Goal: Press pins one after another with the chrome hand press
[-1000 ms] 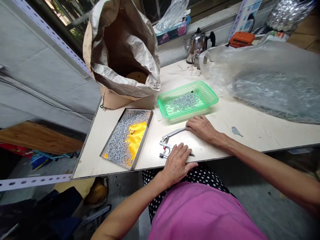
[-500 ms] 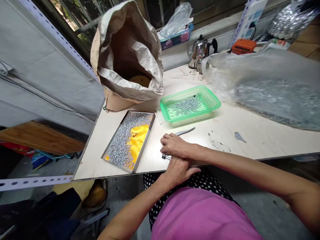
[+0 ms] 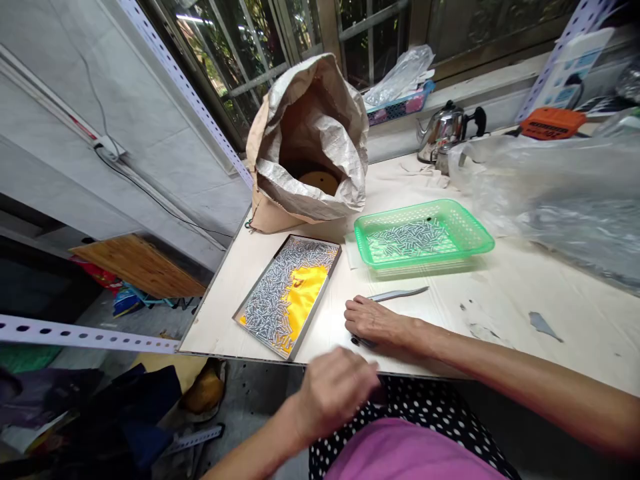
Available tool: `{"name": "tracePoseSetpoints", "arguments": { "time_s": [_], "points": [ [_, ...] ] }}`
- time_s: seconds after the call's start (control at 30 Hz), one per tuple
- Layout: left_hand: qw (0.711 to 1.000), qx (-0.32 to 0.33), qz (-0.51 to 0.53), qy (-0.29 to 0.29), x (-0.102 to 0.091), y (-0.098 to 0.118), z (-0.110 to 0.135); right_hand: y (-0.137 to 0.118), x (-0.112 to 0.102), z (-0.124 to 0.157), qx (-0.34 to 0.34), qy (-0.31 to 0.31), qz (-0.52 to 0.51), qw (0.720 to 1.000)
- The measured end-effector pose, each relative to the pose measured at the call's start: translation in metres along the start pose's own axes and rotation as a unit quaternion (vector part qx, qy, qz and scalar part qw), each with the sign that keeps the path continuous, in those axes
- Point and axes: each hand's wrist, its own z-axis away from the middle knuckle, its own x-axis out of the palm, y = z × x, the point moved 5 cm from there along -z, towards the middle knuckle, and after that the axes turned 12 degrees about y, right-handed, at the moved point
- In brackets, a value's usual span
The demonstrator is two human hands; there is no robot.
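My left hand (image 3: 340, 387) is blurred by motion above the table's front edge, near my lap. Its fingers look curled, but I cannot see what is in them, if anything. My right hand (image 3: 377, 323) lies closed on the tabletop, its fingers bent down over something mostly hidden; a small black end (image 3: 355, 340) pokes out below it. A slim grey curved strip (image 3: 403, 293) reaches out from behind that hand. Left of the hands is a shallow tray (image 3: 313, 313) holding many small silver metal pins (image 3: 267, 303) on yellow cloth (image 3: 303, 293).
A green plastic basket (image 3: 483, 240) with more metal pins (image 3: 415, 237) stands behind my right hand. Further back are an open paper sack (image 3: 265, 173), a metal kettle (image 3: 445, 137) and an orange box (image 3: 553, 123). A clear plastic bag (image 3: 560, 180) covers the right side.
My left hand has come away from under my right hand, back toward my body. My right hand stays on the table. The whole view has shifted, so things appear further right and lower.
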Motion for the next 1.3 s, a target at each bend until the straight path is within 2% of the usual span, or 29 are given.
{"name": "tracePoseSetpoints", "arguments": {
  "time_s": [0.1,0.17,0.27,0.37,0.43,0.47,0.53,0.6,0.73,0.8,0.9,1.1,1.2,1.3],
  "points": [
    [0.976,-0.167,-0.134,0.029,-0.024,-0.071,-0.004,0.005,-0.007,-0.005,0.023,0.05,-0.004,0.998],
    [0.955,-0.228,-0.187,0.036,-0.033,-0.114,-0.003,0.022,-0.029,-0.008,0.061,0.099,0.014,0.993],
    [0.938,-0.263,-0.226,-0.001,-0.031,-0.164,-0.004,0.066,-0.085,-0.004,0.158,0.172,0.089,0.968],
    [0.916,-0.284,-0.278,-0.061,-0.019,-0.199,-0.012,0.104,-0.141,0.012,0.264,0.194,0.176,0.928],
    [0.893,-0.299,-0.316,-0.113,-0.01,-0.218,-0.017,0.111,-0.161,0.027,0.303,0.205,0.186,0.912],
    [0.884,-0.304,-0.329,-0.136,-0.005,-0.226,-0.02,0.108,-0.164,0.034,0.307,0.211,0.169,0.912],
    [0.875,-0.304,-0.338,-0.168,0.002,-0.237,-0.024,0.09,-0.155,0.049,0.3,0.215,0.098,0.924],
    [0.879,-0.295,-0.331,-0.178,0.006,-0.245,-0.028,0.065,-0.133,0.063,0.3,0.196,0.008,0.934],
    [0.882,-0.278,-0.326,-0.196,0.011,-0.255,-0.03,0.019,-0.084,0.088,0.355,0.107,-0.096,0.924],
    [0.876,-0.277,-0.335,-0.207,0.012,-0.259,-0.03,0.005,-0.068,0.096,0.385,0.066,-0.117,0.913],
    [0.867,-0.271,-0.351,-0.227,0.013,-0.262,-0.029,-0.006,-0.058,0.104,0.413,0.05,-0.131,0.9],
    [0.869,-0.232,-0.338,-0.277,0.009,-0.263,-0.035,-0.012,-0.042,0.111,0.428,0.086,-0.098,0.894],
    [0.871,-0.209,-0.326,-0.302,0.009,-0.264,-0.042,-0.009,-0.031,0.11,0.437,0.06,-0.067,0.895],
    [0.882,-0.217,-0.298,-0.294,0.009,-0.262,-0.047,-0.008,-0.027,0.108,0.432,0.033,-0.064,0.899]
  ]
}}
